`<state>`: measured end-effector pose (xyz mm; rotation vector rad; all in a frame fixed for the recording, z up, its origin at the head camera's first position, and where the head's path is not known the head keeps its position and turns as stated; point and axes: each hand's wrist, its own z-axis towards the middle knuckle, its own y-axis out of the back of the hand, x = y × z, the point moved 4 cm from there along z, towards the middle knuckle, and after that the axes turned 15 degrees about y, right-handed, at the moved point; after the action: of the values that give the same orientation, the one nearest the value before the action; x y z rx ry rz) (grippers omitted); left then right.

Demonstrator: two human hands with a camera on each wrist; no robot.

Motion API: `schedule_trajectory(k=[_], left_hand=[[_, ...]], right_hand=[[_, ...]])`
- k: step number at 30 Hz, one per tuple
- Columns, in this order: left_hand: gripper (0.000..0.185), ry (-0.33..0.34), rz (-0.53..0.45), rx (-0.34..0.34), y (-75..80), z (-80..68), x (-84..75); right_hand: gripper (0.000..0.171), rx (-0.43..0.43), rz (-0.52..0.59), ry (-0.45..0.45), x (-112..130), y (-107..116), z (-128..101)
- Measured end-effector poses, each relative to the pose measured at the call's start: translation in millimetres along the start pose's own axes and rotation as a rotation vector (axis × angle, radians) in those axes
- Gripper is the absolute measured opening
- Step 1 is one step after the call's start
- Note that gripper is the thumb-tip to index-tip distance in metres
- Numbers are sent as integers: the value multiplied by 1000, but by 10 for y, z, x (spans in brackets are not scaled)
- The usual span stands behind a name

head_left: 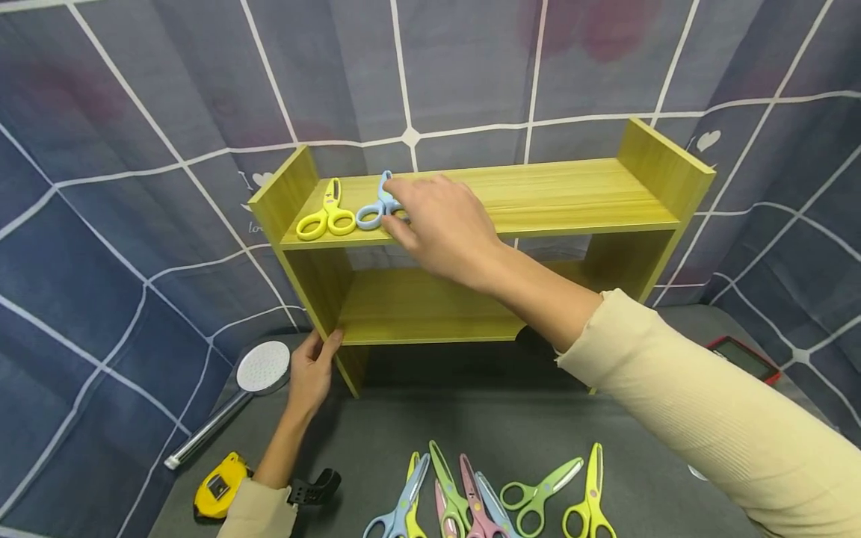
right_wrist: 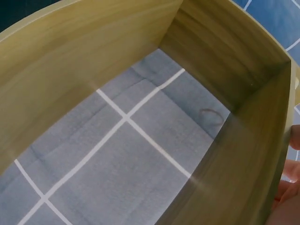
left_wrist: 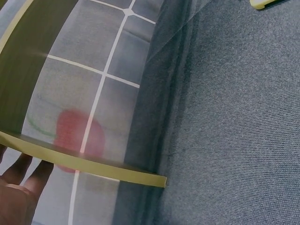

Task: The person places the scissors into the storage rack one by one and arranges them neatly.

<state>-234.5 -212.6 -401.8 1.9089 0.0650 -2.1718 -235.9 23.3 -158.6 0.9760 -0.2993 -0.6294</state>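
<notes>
Loose scissors (head_left: 474, 497) are lying at lower centre. At centre left, the curled left hand (head_left: 312, 377) is gripping the wooden shelf (head_left: 312, 288); above centre, the right hand (head_left: 447, 224), nearly closed, is pinching blue scissors (head_left: 383, 202) beside yellow scissors (head_left: 328, 212) on its top board.

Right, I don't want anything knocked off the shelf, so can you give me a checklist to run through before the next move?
1. Left hand steadying the shelf: ok, it grips the left side board.
2. Yellow scissors lying on the top board: ok, near its left end.
3. Right hand clear of the blue scissors: not ok, thumb and finger are on them.
4. Gap between those two pairs: cannot tell, the handles almost meet.
5. Bare space farther right on the top board: ok.
6. Scissors pile on the table untangled: not ok, several overlap.
</notes>
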Motion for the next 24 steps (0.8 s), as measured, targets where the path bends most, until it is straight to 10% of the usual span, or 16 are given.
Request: schedule_trajectory(k=[8,16,24], left_hand=[[35,12,-8,12,2,-12,-13],[33,-2,-1,1,-7,-9,-13],[33,-6,-15,-16,-2,-1,0]], right_hand=[[38,-95,33,84,128,-2,-246],[45,-267,111,271,615,-280,-1025],[53,76,359,179,930,-1007,-2107]])
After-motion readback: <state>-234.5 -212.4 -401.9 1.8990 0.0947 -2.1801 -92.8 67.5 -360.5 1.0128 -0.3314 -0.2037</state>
